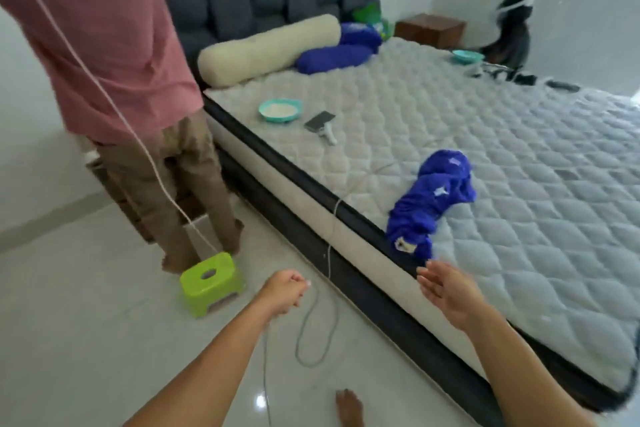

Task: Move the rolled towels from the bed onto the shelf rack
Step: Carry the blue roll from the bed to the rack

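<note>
A loosely rolled blue towel (431, 199) lies near the mattress's (519, 163) front edge. Two more blue rolled towels (334, 57) (360, 35) rest by the cream bolster at the headboard. My right hand (446, 291) is open, fingers apart, just below the nearest towel's end and not touching it. My left hand (285, 291) hovers over the floor with fingers curled; a thin grey cable seems to pass through it. No shelf rack shows in this view.
A person in a pink shirt (104, 45) stands at the bed's left side. A green stool (209, 282) sits on the floor. A teal bowl (280, 110), a brush (320, 125) and cables lie on the mattress. Another person is at the far corner (512, 31).
</note>
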Tool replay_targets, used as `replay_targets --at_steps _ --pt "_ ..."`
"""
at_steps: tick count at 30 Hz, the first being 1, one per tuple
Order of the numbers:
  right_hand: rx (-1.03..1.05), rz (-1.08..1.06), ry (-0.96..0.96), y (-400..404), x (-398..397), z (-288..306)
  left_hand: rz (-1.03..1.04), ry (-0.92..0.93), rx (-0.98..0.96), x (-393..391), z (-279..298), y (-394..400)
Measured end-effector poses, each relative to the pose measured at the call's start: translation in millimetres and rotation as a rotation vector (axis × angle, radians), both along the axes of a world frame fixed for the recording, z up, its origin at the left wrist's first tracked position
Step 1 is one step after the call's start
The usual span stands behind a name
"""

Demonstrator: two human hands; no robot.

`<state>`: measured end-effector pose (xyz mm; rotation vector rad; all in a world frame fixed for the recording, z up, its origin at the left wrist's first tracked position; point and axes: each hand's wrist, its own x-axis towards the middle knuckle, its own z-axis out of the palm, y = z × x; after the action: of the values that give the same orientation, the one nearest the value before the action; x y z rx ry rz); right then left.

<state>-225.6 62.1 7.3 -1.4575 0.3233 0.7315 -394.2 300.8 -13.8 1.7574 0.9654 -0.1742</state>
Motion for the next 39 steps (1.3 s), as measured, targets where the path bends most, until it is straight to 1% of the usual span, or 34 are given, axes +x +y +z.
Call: replay_targets --at_steps 3,6,8,11,15,18,20,23,25,27,29,31,33,35,39 --pt "0.023 -0.167 0.032 -55 15 -20 -0.21 0.019 -0.037 62 -6 -43" --pt "0.008 -0.26 0.068 -88 30 -44 -0.337 0.032 -0.068 118 -4 -73" --pt "0.003 -0.289 0.088 -94 49 -58 -0.344 0.05 -0.09 155 -6 -82" --pt "-0.028 -0.276 0.093 -84 100 -78 -0.265 0.109 -0.149 213 -18 -79" --pt "-0.126 -0.153 -0.02 -54 196 -88 0.008 0.154 -0.314 291 -43 -66" --pt "-0.222 -0.016 -0.141 -27 261 -75 0.155 0.192 -0.389 337 -55 -64" --pt "-0.301 0.125 -0.243 -6 306 -65 0.204 0.181 -0.384 366 -63 -66" --pt "-0.39 0.343 -0.407 32 358 -56 0.253 0.144 -0.3 401 -73 -68" --pt "-0.433 0.496 -0.517 56 381 -53 0.283 0.14 -0.243 417 -79 -65" --pt "-0.484 0.624 -0.599 71 397 -61 0.324 0.161 -0.239 430 -85 -60" --pt "-0.571 0.733 -0.58 73 403 -77 0.358 0.189 -0.28 440 -95 -53" --pt "-0.667 0.782 -0.544 65 404 -91 0.403 0.233 -0.372 446 -104 -49" --pt "-0.742 0.747 -0.527 56 404 -97 0.453 0.312 -0.467 449 -112 -50" --pt "-0.77 0.685 -0.476 49 405 -98 0.46 0.4 -0.548 450 -110 -55" --pt "-0.788 0.577 -0.325 42 414 -103 0.352 0.506 -0.679 452 -100 -67"
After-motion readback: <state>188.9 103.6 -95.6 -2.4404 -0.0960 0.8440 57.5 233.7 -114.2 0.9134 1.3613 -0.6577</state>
